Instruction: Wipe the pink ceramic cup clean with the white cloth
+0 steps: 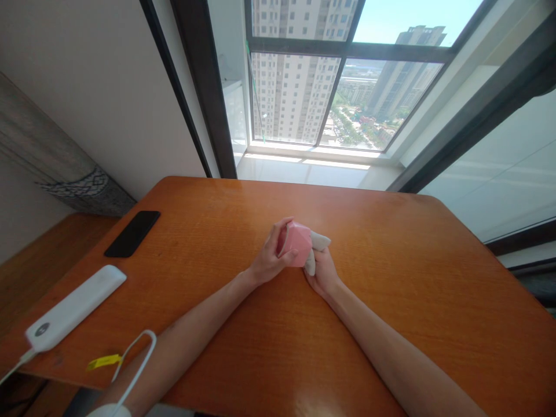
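My left hand (269, 258) wraps around a pink folded object (297, 244) from the left, its fingers curled over the object's near side. The object looks like stiff cloth or paper, and its exact kind is hard to tell. A white strip of fabric (319, 242) sticks out on its right side and bends downward. My right hand (322, 273) sits just below, with its fingers against the white strip and the pink underside. Both forearms rest on the table, and my hands meet near its middle.
An orange wooden table (226, 211) fills the lower view. A black smartphone (132, 233) lies face down near its left edge, by a white oblong device (76, 307) with a white cable (139, 353) and a yellow tag (103, 362). A large window (299, 75) stands beyond the far edge.
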### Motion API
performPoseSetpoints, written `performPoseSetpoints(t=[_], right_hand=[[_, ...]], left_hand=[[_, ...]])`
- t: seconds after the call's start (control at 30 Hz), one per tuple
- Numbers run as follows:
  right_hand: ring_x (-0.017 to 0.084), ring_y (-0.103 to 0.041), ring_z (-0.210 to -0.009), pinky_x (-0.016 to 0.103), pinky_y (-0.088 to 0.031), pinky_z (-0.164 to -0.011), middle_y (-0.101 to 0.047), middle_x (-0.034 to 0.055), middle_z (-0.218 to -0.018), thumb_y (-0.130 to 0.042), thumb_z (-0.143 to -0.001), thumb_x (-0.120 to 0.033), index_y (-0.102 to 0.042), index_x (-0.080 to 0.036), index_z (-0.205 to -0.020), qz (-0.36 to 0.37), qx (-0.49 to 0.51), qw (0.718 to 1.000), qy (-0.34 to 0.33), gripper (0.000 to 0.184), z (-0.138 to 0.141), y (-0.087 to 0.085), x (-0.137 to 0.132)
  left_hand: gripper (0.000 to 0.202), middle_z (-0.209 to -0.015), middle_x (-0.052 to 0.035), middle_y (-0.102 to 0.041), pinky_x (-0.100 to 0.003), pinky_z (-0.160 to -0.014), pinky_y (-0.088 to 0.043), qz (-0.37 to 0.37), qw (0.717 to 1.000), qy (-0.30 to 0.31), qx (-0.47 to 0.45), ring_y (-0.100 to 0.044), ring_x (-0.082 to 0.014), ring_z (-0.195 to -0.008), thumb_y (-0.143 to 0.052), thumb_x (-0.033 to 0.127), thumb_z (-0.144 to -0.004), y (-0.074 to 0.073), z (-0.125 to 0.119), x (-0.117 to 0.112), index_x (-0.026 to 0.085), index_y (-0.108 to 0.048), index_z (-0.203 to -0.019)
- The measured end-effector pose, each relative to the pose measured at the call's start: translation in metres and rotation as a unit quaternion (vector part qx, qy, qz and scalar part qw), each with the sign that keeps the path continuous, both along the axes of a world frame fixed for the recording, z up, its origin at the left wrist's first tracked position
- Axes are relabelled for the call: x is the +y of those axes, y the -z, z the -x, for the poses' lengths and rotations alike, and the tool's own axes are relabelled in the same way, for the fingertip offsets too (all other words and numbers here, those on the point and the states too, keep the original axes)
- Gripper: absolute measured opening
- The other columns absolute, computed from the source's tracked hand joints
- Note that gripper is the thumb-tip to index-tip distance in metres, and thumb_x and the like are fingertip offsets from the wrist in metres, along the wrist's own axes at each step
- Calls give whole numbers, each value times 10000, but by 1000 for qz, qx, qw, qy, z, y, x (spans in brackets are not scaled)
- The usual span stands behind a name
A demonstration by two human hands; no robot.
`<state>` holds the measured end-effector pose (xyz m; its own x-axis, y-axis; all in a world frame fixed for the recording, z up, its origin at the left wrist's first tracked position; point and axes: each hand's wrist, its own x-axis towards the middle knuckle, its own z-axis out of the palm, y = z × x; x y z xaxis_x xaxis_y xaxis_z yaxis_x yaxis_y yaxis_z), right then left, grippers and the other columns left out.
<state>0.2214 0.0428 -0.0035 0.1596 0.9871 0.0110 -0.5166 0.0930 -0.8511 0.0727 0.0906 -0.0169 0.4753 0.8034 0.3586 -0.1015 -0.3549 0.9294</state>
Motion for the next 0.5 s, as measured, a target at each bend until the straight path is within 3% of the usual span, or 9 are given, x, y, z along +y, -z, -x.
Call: performPoseSetpoints(t=[0.17, 0.3, 0.4, 0.5], right_hand=[[156, -622, -690, 264, -533, -639, -755, -16, -778, -862, -815, -400, -796, -237, -869, -26, -75, 996, 34, 184, -1, 8, -3], [157, -581, -680, 277, -515, -656, -729, -16, -764, -823, -849, -392, -784, -212, -842, -29, -156, 986, 57, 185, -4, 12, -7], [173, -585, -706, 295, -521, -686, -725, -7, -787, -765, -887, -358, -769, -206, -834, -61, -222, 971, 70, 162, -4, 5, -11], [196, -634, -793, 315, -544, -775, -761, 10, -922, -699, -932, -309, -792, -227, -977, -108, -269, 954, 75, 131, -1, -5, -15]], left_hand=[[698, -1441, -123, -610, -411, -1062, -527, 12, 1000, -11, -2, -639, -277, -1191, -622, 588, -978, -9, 0, -3, 236, -401, -1538], [649, -1381, -108, -653, -416, -1072, -513, 32, 999, -24, 7, -634, -291, -1194, -535, 633, -995, -16, 2, -6, 231, -444, -1497], [639, -1394, -105, -649, -422, -1112, -481, 35, 999, -26, 7, -628, -295, -1209, -513, 620, -1000, -16, 3, -7, 230, -454, -1503], [632, -1431, -104, -628, -432, -1152, -448, 32, 999, -27, -1, -615, -299, -1240, -492, 633, -1008, -11, 3, -5, 234, -473, -1498]])
